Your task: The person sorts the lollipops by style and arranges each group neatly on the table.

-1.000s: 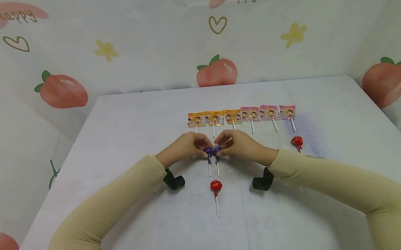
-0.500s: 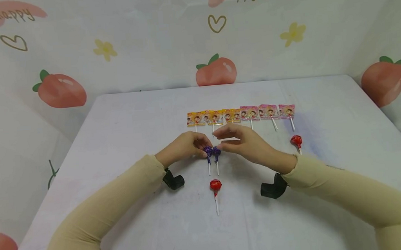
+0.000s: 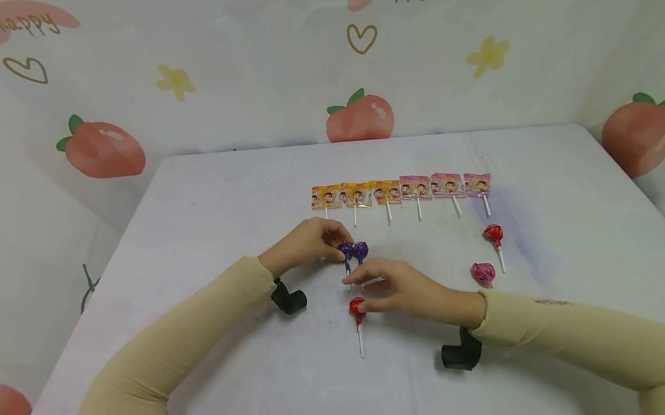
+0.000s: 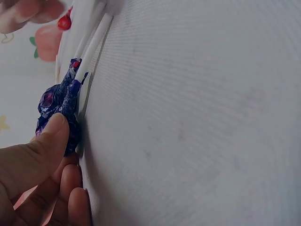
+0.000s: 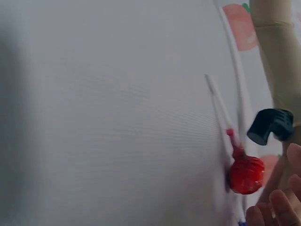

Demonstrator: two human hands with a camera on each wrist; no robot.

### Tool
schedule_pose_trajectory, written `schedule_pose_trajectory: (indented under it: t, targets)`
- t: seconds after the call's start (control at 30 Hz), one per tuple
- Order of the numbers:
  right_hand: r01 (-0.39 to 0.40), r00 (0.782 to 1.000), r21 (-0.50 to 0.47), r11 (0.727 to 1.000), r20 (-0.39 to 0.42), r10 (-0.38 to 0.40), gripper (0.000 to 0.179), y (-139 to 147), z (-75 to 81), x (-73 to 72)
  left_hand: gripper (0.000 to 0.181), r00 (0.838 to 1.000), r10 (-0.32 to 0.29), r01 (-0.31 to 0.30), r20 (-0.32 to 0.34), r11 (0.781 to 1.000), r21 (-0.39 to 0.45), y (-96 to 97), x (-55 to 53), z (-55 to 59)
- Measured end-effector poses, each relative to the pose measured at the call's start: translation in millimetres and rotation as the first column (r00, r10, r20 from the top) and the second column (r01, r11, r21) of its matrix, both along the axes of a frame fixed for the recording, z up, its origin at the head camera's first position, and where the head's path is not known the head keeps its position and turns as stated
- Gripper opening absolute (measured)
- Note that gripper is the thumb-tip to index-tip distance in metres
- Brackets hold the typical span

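Note:
My left hand [image 3: 311, 240] pinches the head of a purple-wrapped lollipop [image 4: 73, 134] between thumb and fingers, near the table middle. Another purple lollipop [image 3: 361, 251] lies right beside it, both white sticks pointing toward me. My right hand [image 3: 403, 292] is spread over a red-wrapped lollipop [image 3: 356, 307], its thumb tip at the candy's edge and its other fingers reaching over the purple lollipops' sticks. In the right wrist view the red lollipop [image 5: 247, 175] shows whole, with a gap between its candy and the nearby fingers [image 5: 281, 207].
Along the back runs a row of flat packeted lollipops, yellow packets [image 3: 357, 194] left and pink packets [image 3: 447, 185] right. Another red lollipop [image 3: 493, 234] and a pink-wrapped one [image 3: 483, 274] lie at right, the latter partly behind my right sleeve [image 3: 546, 321]. Black wrist cameras [image 3: 289, 300] hang below both wrists.
My right hand has let go of the right purple lollipop, lifted off and come toward me to the red lollipop. The left hand stays on its purple lollipop.

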State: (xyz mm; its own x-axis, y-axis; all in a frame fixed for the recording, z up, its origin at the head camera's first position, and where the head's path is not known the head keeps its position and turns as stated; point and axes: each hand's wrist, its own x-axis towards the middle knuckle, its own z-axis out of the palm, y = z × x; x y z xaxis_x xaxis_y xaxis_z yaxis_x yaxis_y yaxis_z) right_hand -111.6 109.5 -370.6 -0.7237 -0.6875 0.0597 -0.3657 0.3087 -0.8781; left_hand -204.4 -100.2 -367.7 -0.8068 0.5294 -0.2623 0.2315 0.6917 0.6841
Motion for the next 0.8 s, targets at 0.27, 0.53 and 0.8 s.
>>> schedule_pose_trajectory:
  t: [0.27,0.53,0.8]
  targets:
    - [-0.044,0.998,0.111,0.993,-0.029,0.048,0.034,-1.8,-8.2,1.2,0.024,1.000,-0.005,0.005,-0.001,1.000,0.002,0.0,-0.1,1.0]
    - [-0.053,0.991,0.171,0.984,-0.111,0.072,0.028,-3.8,-10.2,1.0,0.024,1.000,-0.005,0.005,-0.001,1.000,0.002,0.2,1.0,2.3]
    - [-0.050,0.991,0.211,0.976,-0.111,0.075,0.025,-4.1,-10.2,0.3,0.024,1.000,-0.006,0.006,-0.007,1.000,0.001,0.4,0.6,1.9]
